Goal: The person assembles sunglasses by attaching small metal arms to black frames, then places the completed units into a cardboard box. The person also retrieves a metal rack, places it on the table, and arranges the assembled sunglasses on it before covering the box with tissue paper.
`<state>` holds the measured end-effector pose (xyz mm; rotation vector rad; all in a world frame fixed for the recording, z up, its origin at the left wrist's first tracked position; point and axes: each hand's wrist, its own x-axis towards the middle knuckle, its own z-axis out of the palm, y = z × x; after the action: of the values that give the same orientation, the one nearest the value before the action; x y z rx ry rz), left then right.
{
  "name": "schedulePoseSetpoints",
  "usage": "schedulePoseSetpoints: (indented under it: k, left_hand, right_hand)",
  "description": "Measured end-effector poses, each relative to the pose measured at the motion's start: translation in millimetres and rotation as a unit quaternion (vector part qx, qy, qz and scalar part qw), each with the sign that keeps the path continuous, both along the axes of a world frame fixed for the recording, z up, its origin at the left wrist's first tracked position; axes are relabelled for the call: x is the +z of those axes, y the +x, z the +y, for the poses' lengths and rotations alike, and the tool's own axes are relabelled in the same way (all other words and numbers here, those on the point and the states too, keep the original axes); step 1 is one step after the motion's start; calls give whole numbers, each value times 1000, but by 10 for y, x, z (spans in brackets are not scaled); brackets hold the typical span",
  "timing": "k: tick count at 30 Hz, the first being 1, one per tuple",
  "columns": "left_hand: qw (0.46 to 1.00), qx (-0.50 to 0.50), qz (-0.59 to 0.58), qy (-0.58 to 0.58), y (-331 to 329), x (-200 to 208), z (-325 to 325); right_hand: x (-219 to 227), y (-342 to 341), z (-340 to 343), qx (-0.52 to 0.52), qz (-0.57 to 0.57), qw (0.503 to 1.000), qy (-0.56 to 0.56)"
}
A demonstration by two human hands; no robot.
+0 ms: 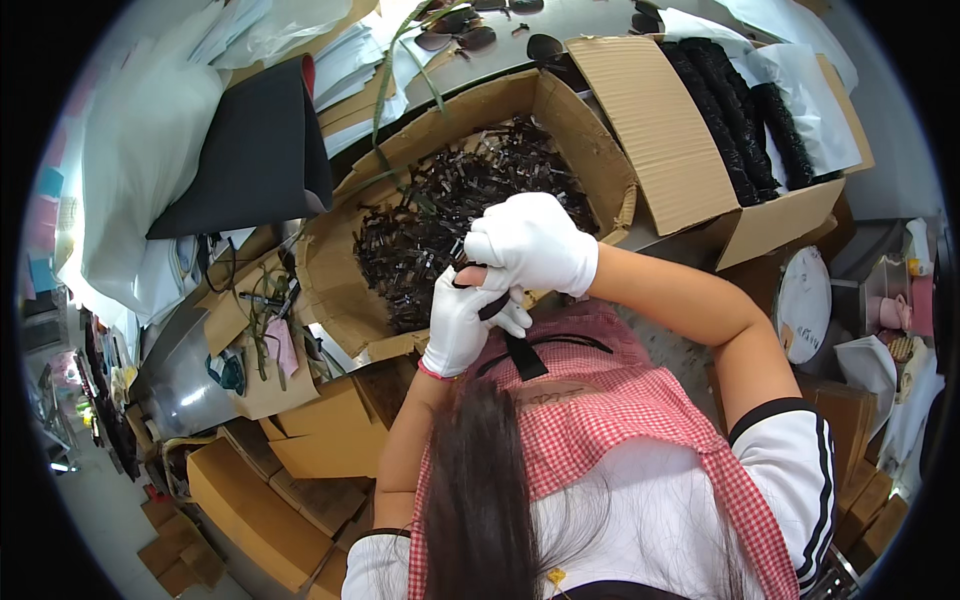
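Both my hands wear white gloves and meet in front of the apron, over the near edge of an open cardboard box point(325, 260). My left hand point(462, 325) is closed around a dark, narrow piece point(493, 306), mostly covered by the fingers. Just above it, my right hand point(535, 245) is curled with its fingers pressed together against the left one; what it grips is hidden. A bare fingertip shows between the two gloves. Below the hands hangs a flat black strip point(525, 357); whether it joins the held piece I cannot tell. Many small dark, shiny pieces point(440, 205) fill the box.
At the right rear stands another cardboard box point(650, 130) with rows of black-wrapped items point(715, 115). Sunglasses point(476, 39) lie on the metal table behind. A black folder-like sheet point(245, 150) and plastic bags point(140, 190) are at left, with cardboard boxes point(255, 510) below.
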<state>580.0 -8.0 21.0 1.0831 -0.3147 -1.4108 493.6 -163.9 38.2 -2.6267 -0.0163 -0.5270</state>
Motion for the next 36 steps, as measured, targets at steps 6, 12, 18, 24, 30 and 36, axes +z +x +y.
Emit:
schedulePoseSetpoints:
  k: [6,12,18,24,30,36]
  left_hand:
    - [996,9,-85,1,-193,18,-32]
    - [988,42,123,82,-168,46,-1]
    - [977,12,-153,150,2,-15,90]
    - [979,-95,-154,95,126,-28,65]
    - [980,-186,-24,62,66,84,47]
    - [903,-53,427,-10,-87,227,-17]
  right_hand:
    - [-41,-26,-192,129,-9,986,-108]
    - [-110,172,-282,128,-96,974,-159]
    - [-72,198,-139,39,-4,997,61]
    - [-23,183,84,100,117,986,58]
    - [-35,178,15,173,82,981,9]
    - [71,350,-216,214,-170,949,-157]
